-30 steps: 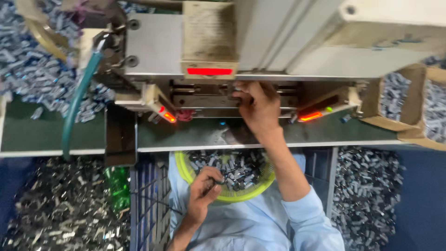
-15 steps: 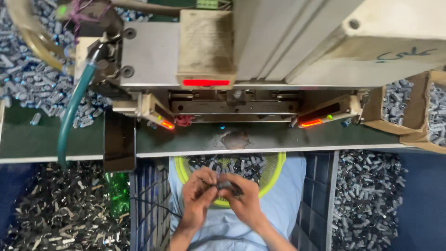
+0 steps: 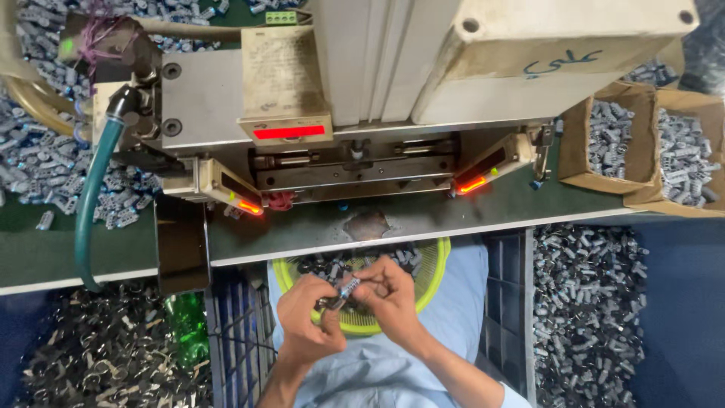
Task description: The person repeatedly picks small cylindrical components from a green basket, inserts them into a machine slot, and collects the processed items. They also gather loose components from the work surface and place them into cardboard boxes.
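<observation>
Both my hands meet over a yellow-green basket (image 3: 434, 264) on my lap that holds several small dark parts. My left hand (image 3: 306, 321) pinches a dark metal piece from below. My right hand (image 3: 389, 298) grips a small grey cylindrical part (image 3: 349, 287) and presses it against that piece. Above them stands a grey press machine (image 3: 362, 98) on a green bench (image 3: 317, 227), with two red-lit sensors (image 3: 249, 205) at either side of its open slot.
Cardboard boxes (image 3: 642, 143) of grey parts stand at the right of the bench. More grey parts lie heaped at the left (image 3: 45, 166) and on the floor at the right (image 3: 589, 302). A green hose (image 3: 87, 211) hangs left, a green bottle (image 3: 185, 325) below, beside a blue crate (image 3: 234, 332).
My right hand has come back from the machine's slot down to the basket. Both hands now hold parts together over the lap.
</observation>
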The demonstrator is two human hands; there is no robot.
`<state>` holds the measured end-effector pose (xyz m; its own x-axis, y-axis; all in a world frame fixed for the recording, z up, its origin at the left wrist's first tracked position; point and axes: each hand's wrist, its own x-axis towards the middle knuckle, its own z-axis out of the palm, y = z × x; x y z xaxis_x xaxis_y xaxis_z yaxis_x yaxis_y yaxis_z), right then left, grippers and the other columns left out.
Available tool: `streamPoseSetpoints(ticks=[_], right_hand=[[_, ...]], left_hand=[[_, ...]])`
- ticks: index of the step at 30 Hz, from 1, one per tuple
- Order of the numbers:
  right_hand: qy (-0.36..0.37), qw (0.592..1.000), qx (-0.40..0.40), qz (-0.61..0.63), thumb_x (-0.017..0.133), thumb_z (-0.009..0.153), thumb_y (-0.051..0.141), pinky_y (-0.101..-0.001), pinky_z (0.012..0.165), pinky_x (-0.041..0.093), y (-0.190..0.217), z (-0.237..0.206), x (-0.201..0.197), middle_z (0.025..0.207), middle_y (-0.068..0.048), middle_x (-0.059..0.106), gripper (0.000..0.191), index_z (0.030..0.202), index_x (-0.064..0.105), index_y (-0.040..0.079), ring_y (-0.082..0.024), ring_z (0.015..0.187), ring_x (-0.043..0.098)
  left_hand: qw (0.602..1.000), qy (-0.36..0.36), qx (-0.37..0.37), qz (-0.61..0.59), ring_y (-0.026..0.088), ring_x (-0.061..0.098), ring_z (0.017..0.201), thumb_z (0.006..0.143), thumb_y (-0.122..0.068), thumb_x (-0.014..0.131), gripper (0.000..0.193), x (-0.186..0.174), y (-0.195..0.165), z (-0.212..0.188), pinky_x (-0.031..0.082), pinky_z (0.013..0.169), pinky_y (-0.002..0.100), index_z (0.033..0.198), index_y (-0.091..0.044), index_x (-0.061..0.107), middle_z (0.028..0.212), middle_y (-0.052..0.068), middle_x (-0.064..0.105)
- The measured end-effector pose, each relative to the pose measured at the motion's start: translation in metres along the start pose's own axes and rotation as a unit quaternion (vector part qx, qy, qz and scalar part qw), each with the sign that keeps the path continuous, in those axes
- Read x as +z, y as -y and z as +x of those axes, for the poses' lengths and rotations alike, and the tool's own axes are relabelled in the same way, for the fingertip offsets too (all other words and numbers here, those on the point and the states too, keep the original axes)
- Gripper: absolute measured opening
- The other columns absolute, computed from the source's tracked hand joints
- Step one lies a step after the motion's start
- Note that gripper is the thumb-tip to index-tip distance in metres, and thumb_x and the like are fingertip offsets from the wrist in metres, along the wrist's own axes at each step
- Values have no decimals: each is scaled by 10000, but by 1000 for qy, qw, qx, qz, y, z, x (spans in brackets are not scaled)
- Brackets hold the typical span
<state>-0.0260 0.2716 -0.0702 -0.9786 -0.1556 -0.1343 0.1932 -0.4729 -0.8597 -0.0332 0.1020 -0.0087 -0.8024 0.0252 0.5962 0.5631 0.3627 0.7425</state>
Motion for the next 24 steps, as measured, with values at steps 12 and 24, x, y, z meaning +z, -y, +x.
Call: streamPoseSetpoints(ticks=[12, 24], right_hand=[[-49, 983, -155, -90, 633, 804, -215, -326, 758, 599, 43, 41, -18, 994, -222, 706, 389, 1024, 456, 52, -224, 885, 695], [59, 791, -362, -489, 576, 776, -230, -334, 836, 627, 139, 163, 39, 1085, -120, 728, 338, 1034, 629, -17, -287, 1016, 738]], left_hand=[[765, -99, -149, -619, 225, 632, 526, 870, -346, 664, 370, -106, 22, -45, 505, 452, 318, 900, 18, 728, 691, 128, 668], [845, 65, -310, -431, 233, 674, 796, 931, -512, 634, 592, -52, 16, -64, 537, 738, 329, 1043, 65, 701, 904, 169, 728]])
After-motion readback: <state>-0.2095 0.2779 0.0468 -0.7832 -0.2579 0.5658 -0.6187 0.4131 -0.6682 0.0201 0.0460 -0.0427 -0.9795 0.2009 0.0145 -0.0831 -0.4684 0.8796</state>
